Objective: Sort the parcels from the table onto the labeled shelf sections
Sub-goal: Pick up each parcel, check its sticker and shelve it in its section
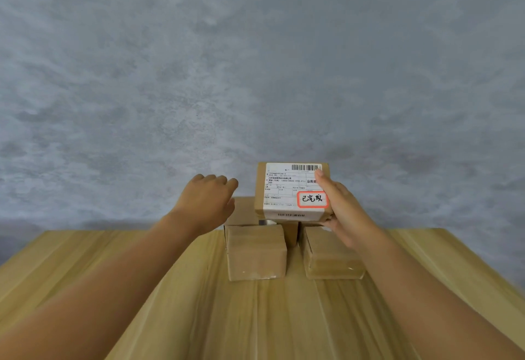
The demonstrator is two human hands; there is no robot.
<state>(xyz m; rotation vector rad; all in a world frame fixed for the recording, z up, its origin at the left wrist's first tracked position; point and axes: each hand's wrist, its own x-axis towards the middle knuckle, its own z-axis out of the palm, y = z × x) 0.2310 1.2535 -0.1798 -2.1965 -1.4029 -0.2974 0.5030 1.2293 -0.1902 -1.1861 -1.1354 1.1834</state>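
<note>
While the right hand [339, 209] grips the labeled cardboard parcel [289, 192] by its right edge, raised above the table [113, 288] with label facing the camera, the left hand [208, 200] hovers just left of it, fingers loosely curled, holding nothing. Three parcels [255, 251] lie beneath. No shelf is visible.

I can read a red-bordered sticker [312, 199] handwritten "已完取" on the white shipping label [292, 186] of the raised parcel [289, 192]; beside the barcode [304, 167], "业务类" shows, the remaining print too small.
</note>
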